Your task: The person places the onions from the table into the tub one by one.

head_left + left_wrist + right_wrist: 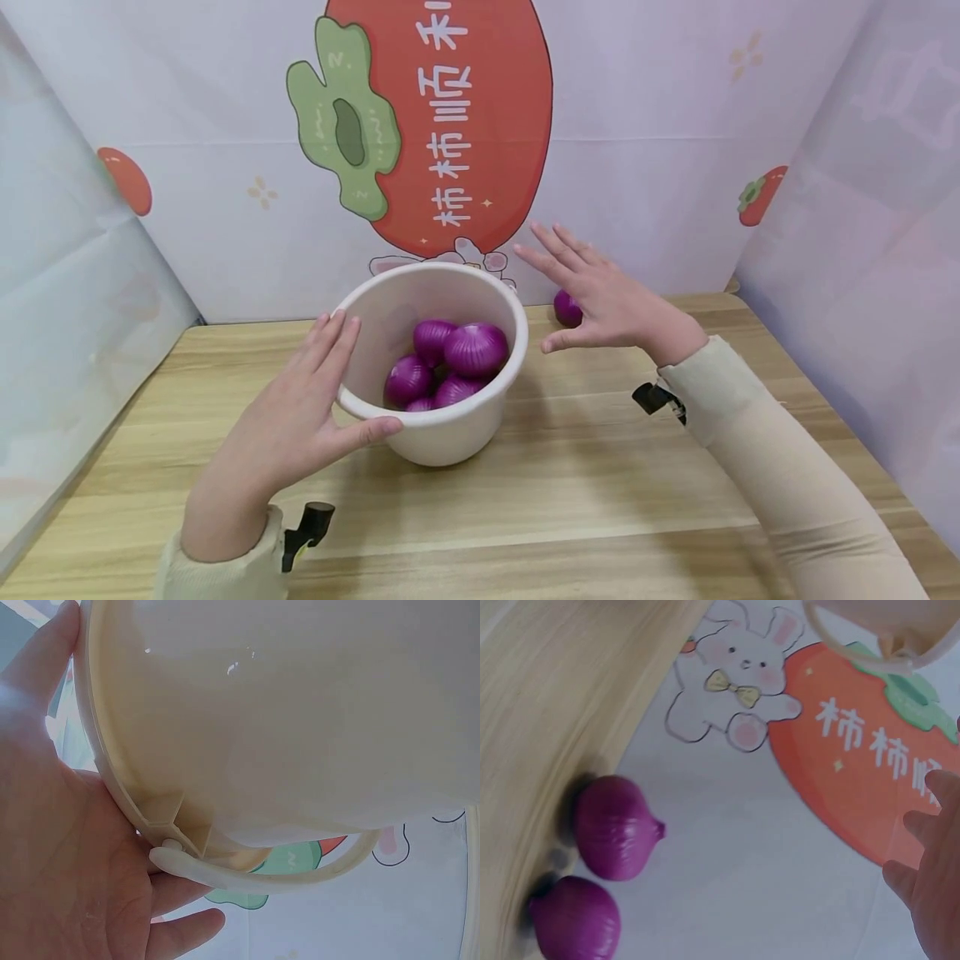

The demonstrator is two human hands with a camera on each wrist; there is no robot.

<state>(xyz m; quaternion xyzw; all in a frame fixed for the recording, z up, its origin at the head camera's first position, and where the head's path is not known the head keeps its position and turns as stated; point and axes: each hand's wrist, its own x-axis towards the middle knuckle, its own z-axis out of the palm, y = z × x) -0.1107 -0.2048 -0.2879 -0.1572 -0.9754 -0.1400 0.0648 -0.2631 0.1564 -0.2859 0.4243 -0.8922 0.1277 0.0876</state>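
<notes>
A white bucket (450,437) stands on the table with several purple onions (476,350) inside it. My left hand (288,417) touches the bucket's rim on its left side, the thumb along the near edge and the fingers fairly straight. Beneath the rim, the left wrist view shows the bucket's handle (217,877). To the right of the bucket, my right hand (607,304) is in the air with fingers spread and holds nothing. Partly hidden behind it is a purple onion (567,308). Two onions, one (615,829) beside another (577,919), lie on the table in the right wrist view.
The wooden table (600,500) ends at a printed backdrop (637,100) with a big red persimmon and a rabbit. Pale side sheets (67,250) stand at the left and right. Black wrist mounts (307,533) stick out from both sleeves.
</notes>
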